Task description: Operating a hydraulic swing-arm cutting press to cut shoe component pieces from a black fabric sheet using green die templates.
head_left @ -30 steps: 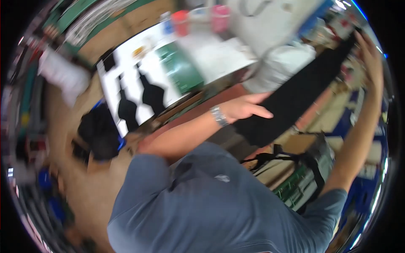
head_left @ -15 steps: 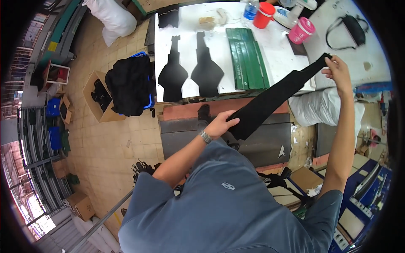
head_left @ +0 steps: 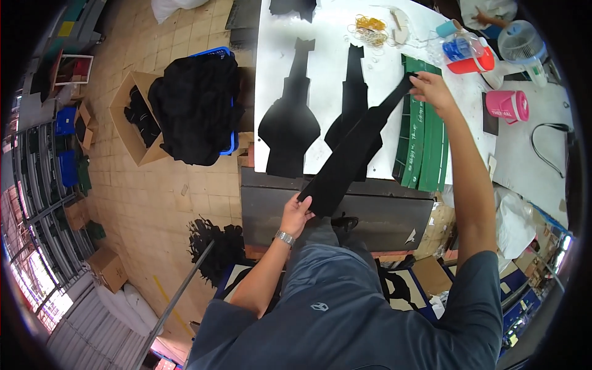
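Note:
A long black fabric piece (head_left: pixel 354 152) stretches slantwise between my two hands. My left hand (head_left: pixel 297 213) pinches its wide near end, just off the table's front edge. At the narrow far end, my right hand (head_left: pixel 430 91) grips the tip between thumb and fingers, over the green slats. Two cut black pieces lie flat on the white table (head_left: pixel 336 61): the left one (head_left: pixel 290 123) shows whole, while the right one (head_left: pixel 354 80) is partly covered by the held fabric.
Green slats (head_left: pixel 425 135) lie right of the black pieces. Farther right are a pink cup (head_left: pixel 507 106), a red jug (head_left: pixel 473 61) and a fan (head_left: pixel 521 42). Yellow rubber bands (head_left: pixel 370 28) lie at the back. Left on the floor stand a blue basket heaped with black fabric (head_left: pixel 194 111) and a cardboard box (head_left: pixel 128 139).
Both hands have carried the black fabric leftward in the view, from right of the table pieces to over the right-hand one. The whole view has shifted too. Both grips remain.

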Available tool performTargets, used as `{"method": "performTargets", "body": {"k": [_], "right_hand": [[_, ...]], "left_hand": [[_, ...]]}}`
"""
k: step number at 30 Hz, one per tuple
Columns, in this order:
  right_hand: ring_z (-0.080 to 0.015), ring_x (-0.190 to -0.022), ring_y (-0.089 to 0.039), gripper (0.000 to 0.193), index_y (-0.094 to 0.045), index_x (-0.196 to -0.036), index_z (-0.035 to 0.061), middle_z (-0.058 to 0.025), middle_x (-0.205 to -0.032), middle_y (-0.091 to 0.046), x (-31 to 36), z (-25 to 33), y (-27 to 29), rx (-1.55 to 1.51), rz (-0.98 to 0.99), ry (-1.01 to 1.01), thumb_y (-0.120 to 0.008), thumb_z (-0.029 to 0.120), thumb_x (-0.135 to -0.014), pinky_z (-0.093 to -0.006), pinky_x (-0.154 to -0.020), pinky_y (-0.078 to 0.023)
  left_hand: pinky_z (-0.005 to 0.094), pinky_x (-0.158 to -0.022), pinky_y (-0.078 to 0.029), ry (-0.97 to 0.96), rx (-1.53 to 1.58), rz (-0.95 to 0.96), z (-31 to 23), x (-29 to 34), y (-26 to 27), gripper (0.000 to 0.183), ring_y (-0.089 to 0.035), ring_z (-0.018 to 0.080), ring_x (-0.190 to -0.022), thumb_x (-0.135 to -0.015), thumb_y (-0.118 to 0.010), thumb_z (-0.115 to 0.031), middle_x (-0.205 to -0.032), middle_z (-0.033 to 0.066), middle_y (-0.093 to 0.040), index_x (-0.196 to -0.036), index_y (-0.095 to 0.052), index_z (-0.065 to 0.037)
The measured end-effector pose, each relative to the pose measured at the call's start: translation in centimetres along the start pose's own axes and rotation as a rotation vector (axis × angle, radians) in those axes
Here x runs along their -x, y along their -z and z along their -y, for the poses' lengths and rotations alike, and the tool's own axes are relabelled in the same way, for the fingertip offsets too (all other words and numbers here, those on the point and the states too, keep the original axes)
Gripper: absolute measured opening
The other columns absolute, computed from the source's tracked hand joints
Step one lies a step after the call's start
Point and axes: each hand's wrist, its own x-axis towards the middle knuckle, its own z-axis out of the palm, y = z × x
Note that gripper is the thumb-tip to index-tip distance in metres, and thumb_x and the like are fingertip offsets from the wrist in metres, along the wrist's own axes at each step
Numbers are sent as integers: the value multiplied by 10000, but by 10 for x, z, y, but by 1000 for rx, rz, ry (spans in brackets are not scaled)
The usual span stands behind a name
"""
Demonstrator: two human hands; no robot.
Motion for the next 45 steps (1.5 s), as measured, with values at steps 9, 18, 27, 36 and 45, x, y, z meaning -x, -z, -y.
{"method": "performTargets", "body": {"k": [9, 18, 27, 36, 45], "right_hand": [[-125, -930, -670, 211, -706, -1118, 96, 17, -986, -667, -90, -20, -75, -154, 135, -192, -706, 298, -1059, -326, -850, -564], [-101, -870, -679, 198, -716, -1039, 101, 20, -933, -684, -119, 0, -106, 14, 153, -111, -705, 298, -1056, -299, -801, -560], [-121, -771, -721, 236, -751, -1035, 48, -38, -833, -720, -189, 68, -242, 119, 224, 308, -707, 280, -1036, -295, -689, -567], [-428, -958, -704, 251, -714, -1002, 32, -254, -1011, -723, 3, -83, -268, 538, 127, 543, -553, 218, -1052, -534, -840, -553], [-413, -1082, -725, 403, -740, -1216, 51, -210, -1130, -759, 412, -250, -72, 535, 341, -117, -686, 385, -998, -487, -971, -573]], "left_hand": [[317, -738, -637, 61, 110, -20, -40, -15, 36, 214, -758, 134, -856, -1085, -672, -201, -1086, 34, -780, -1274, -644, -103], [360, -822, -625, 66, 153, -9, -45, -26, 53, 268, -757, 170, -957, -1083, -681, -223, -1165, 64, -768, -1308, -620, -91], [423, -953, -597, -90, 205, -169, -60, -56, 75, 266, -738, 239, -1123, -1108, -632, -229, -1291, 102, -740, -1331, -622, -86], [517, -1044, -584, 96, -4, -373, -39, -61, 105, 405, -683, 336, -1255, -1089, -602, -147, -1371, 153, -669, -1480, -493, -137], [403, -630, -636, 229, -905, -152, -64, -55, 90, 187, -734, 215, -742, -1064, -613, -114, -876, 78, -709, -1240, -674, -91]]}}
